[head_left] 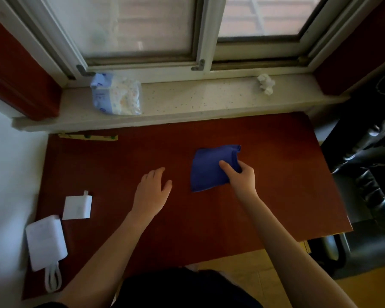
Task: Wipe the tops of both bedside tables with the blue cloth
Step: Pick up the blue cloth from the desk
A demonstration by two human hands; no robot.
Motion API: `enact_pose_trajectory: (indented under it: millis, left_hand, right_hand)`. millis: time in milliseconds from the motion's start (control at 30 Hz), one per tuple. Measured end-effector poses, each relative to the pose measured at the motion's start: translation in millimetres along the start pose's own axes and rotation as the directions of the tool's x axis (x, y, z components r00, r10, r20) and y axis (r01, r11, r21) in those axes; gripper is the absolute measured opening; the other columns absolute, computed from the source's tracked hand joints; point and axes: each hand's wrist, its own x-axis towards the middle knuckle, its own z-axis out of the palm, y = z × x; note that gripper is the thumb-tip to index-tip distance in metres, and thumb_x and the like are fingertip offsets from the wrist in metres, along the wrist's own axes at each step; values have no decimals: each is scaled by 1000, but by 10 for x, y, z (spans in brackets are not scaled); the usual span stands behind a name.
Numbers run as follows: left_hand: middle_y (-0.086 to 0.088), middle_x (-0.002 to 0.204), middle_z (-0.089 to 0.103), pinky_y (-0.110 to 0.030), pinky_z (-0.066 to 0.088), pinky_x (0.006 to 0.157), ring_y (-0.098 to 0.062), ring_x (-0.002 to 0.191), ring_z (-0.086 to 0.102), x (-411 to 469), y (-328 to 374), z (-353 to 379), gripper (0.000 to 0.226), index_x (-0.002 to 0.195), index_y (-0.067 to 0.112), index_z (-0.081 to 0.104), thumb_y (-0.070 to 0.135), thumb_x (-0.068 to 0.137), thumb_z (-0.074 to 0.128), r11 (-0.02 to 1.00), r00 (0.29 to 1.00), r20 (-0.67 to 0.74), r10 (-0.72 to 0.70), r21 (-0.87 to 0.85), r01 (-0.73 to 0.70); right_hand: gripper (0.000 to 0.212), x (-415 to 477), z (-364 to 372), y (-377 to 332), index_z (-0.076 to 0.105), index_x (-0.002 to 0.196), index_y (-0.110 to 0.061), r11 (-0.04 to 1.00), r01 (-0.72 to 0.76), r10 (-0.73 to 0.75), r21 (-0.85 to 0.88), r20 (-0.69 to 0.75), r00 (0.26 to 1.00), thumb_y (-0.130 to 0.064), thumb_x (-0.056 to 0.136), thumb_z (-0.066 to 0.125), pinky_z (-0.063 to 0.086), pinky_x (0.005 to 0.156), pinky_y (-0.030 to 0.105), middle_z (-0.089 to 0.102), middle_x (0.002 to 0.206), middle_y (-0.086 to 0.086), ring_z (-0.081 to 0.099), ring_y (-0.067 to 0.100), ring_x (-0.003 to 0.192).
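The right hand pinches the near right corner of the folded blue cloth, thumb on top, fingers curled under its edge. The left hand rests open and flat beside it, holding nothing. The cloth lies on the dark red wooden worktop. It looks soft, light and limp, so a flat palm over its middle should steer it better than a corner pinch.

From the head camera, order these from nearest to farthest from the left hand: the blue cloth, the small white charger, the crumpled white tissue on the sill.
1. Folded blue cloth, just right of the left hand.
2. Small square white charger, to its left.
3. Crumpled white tissue, far right on the sill.
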Motion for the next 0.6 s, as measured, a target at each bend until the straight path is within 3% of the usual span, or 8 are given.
enact_pose_trajectory:
  millis: [167, 300, 467, 600]
  left_hand:
    - [-1, 132, 56, -31, 45, 99, -15, 123, 50, -299, 290, -162, 46, 136, 17, 47, 38, 96, 46, 982, 977, -123, 172, -53, -179]
    - [-1, 129, 58, -26, 40, 98, -14, 122, 50, -783, 436, -17, 42, 133, 15, 51, 37, 97, 45, 952, 951, -130, 279, -92, -292]
    - [3, 132, 55, -30, 40, 102, -14, 126, 47, -1438, 409, 450, 44, 134, 19, 50, 42, 97, 42, 955, 953, 84, 291, -79, -285]
    - [4, 132, 53, -27, 40, 98, -13, 125, 46, -1833, 325, 817, 43, 132, 21, 51, 43, 97, 40, 962, 900, 348, 263, -19, -274]
  right_hand:
    - [9, -592, -419, 43, 64, 83, -17, 994, 94, -87, 63, -107, 990, -24, 88, 68, 51, 56, 18, 69, 85, 1, 65, 14, 71]
    - [9, -1208, -878, 346, 68, 92, -14, 987, 106, -79, 119, -214, 974, -23, 88, 69, 51, 53, 14, 71, 88, -1, 67, 4, 66]
    - [10, -2090, -1379, 1053, 69, 95, -18, 969, 37, 50, 246, -335, 941, -23, 87, 69, 55, 58, 20, 73, 90, -2, 70, 10, 73]
    - [2, -2843, -1648, 1812, 70, 88, -19, 942, 0, 167, 337, -466, 869, -18, 86, 70, 56, 60, 21, 75, 84, 1, 72, 15, 75]
